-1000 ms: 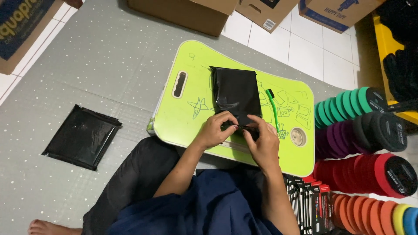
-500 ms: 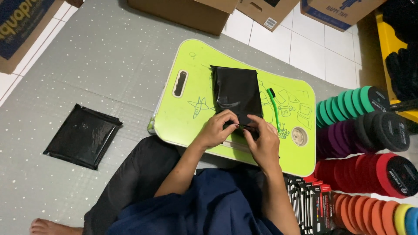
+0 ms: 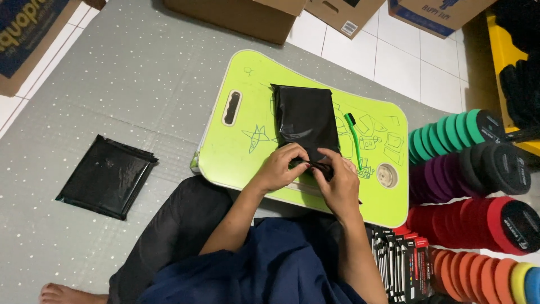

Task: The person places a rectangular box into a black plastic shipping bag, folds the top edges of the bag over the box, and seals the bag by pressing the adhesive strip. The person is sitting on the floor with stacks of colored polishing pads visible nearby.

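Note:
A black plastic bag (image 3: 305, 120) lies on a lime-green lap table (image 3: 241, 146) in front of me. My left hand (image 3: 281, 168) and my right hand (image 3: 339, 181) meet at the bag's near end, with the fingers of both pinching and folding its edge. What is inside the bag is hidden. A green-handled brush (image 3: 354, 134) rests on the table just right of the bag.
A stack of flat black bags (image 3: 107, 176) lies on the grey mat at left. Rows of green, purple, red and orange foam discs (image 3: 478, 169) stand at right, with small packaged items (image 3: 402, 259) below. Cardboard boxes (image 3: 242, 14) line the far side.
Both hands have stayed at the bag's near edge, shifting their fingers only slightly. The bag and table have not moved.

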